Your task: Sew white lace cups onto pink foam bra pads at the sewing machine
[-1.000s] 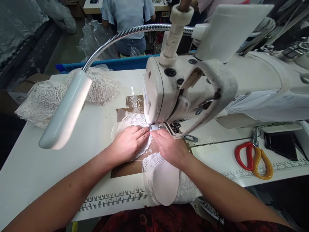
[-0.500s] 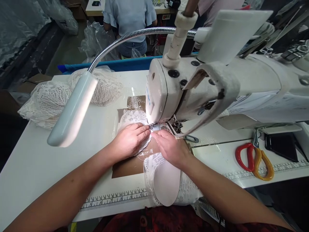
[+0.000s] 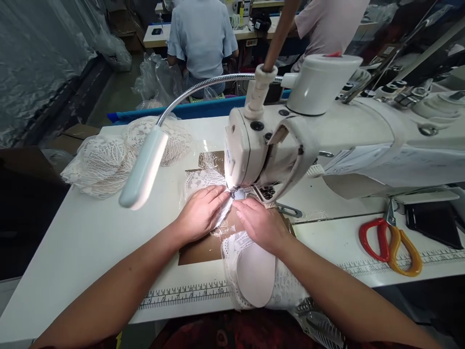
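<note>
A white lace piece [image 3: 204,179] lies under the needle end of a sewing machine [image 3: 242,145]. My left hand [image 3: 201,213] rests flat on this lace, fingers stretched toward the presser foot [image 3: 238,193]. Just right of the foot, my right hand [image 3: 263,225] has its fingertips closed together at the lace's edge; the exact grip is partly hidden. Below my right wrist, another lace piece [image 3: 232,247] with a smooth pale oval cup [image 3: 256,276] lies at the table's front edge.
A lamp [image 3: 143,169] on a bendable metal neck hangs left of the machine. Behind it sits a lace pile [image 3: 105,160]. Scissors [image 3: 390,245] with red and yellow handles and a dark phone-like slab [image 3: 432,223] lie right. A person in light blue [image 3: 203,39] sits beyond.
The camera view has tilted up and shifted, showing more of the room behind. My right fingers have drawn slightly back from the presser foot. My left hand stays on the lace.
</note>
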The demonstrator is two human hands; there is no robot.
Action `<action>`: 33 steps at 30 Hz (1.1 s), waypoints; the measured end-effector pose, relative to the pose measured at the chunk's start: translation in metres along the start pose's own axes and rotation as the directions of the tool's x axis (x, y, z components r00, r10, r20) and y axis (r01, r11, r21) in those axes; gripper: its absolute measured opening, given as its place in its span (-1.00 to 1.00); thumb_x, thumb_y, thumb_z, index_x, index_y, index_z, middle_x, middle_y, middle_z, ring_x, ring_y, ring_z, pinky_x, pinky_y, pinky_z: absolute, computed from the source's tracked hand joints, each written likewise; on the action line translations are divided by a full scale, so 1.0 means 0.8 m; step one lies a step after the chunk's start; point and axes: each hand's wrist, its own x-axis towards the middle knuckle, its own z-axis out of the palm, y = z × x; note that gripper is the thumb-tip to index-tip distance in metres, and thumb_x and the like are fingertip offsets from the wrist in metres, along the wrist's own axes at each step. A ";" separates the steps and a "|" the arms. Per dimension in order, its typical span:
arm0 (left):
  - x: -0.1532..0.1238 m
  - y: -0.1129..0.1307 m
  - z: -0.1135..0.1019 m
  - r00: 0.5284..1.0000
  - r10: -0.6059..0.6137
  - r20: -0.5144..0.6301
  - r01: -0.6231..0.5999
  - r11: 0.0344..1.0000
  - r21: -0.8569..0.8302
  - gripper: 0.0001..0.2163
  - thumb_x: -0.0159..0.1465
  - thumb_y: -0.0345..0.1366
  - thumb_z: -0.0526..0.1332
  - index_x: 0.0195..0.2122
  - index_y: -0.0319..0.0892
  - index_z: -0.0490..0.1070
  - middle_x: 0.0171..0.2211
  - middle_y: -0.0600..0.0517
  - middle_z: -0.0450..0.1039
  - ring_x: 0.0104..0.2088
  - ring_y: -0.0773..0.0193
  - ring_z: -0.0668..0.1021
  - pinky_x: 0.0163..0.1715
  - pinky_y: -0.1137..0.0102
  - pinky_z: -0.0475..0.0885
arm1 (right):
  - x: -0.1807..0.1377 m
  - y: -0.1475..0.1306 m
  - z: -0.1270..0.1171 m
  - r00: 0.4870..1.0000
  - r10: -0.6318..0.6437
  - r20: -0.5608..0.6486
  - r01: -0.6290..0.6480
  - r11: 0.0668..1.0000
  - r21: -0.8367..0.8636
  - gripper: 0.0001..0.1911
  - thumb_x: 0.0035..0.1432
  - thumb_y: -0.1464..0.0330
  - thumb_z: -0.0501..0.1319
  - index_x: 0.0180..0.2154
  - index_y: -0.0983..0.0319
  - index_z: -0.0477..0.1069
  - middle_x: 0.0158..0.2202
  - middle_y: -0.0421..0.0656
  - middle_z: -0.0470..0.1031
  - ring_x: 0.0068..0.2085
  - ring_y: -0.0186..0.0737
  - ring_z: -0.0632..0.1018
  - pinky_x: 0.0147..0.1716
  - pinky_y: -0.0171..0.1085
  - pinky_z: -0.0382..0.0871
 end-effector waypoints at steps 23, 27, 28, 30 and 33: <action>-0.042 0.000 -0.075 0.873 -0.328 0.360 0.443 0.843 -0.305 -0.86 0.11 -0.29 0.14 -0.56 -0.19 0.29 -0.61 0.13 0.25 -0.57 0.38 0.26 -0.56 0.46 0.11 | -0.003 -0.018 -0.028 0.995 -0.068 0.079 0.028 0.901 0.433 -0.68 0.20 0.25 0.13 -0.06 0.22 0.45 -0.04 -0.02 0.45 -0.12 -0.13 0.49 -0.19 -0.15 0.41; -0.047 0.010 -0.074 0.933 -0.204 0.297 0.351 0.705 -0.617 -0.86 0.13 -0.29 0.17 -0.51 -0.20 0.24 -0.54 0.14 0.20 -0.52 0.42 0.24 -0.54 0.50 0.12 | 0.002 -0.044 -0.029 0.973 -0.003 0.229 -0.159 0.711 0.685 -0.45 0.04 0.18 0.28 0.07 0.20 0.32 -0.03 -0.04 0.43 -0.16 -0.17 0.49 -0.24 -0.19 0.43; -0.049 0.011 -0.074 0.941 -0.187 0.282 0.333 0.658 -0.675 -0.85 0.13 -0.29 0.18 -0.50 -0.20 0.23 -0.53 0.14 0.19 -0.51 0.42 0.24 -0.53 0.51 0.12 | 0.004 -0.051 -0.025 0.964 0.013 0.266 -0.209 0.656 0.725 -0.50 0.04 0.18 0.27 0.02 0.21 0.35 -0.14 -0.08 0.46 -0.24 -0.22 0.49 -0.31 -0.23 0.43; -0.053 0.011 -0.075 0.941 -0.171 0.293 0.337 0.568 -0.751 -0.84 0.13 -0.28 0.22 -0.47 -0.21 0.24 -0.50 0.14 0.19 -0.49 0.42 0.25 -0.51 0.51 0.15 | 0.006 -0.061 -0.017 0.944 0.048 0.326 -0.295 0.567 0.769 -0.69 0.08 0.18 0.23 -0.19 0.24 0.40 -0.41 -0.19 0.43 -0.44 -0.31 0.42 -0.49 -0.30 0.35; -0.061 0.002 -0.080 0.902 -0.150 0.405 0.430 0.404 -0.807 -0.83 0.10 -0.26 0.27 -0.36 -0.23 0.34 -0.49 0.13 0.25 -0.49 0.42 0.30 -0.49 0.50 0.19 | 0.010 -0.068 -0.012 0.920 0.064 0.386 -0.366 0.489 0.791 -0.73 0.07 0.16 0.23 -0.40 0.24 0.35 -0.60 -0.31 0.25 -0.58 -0.39 0.27 -0.62 -0.36 0.16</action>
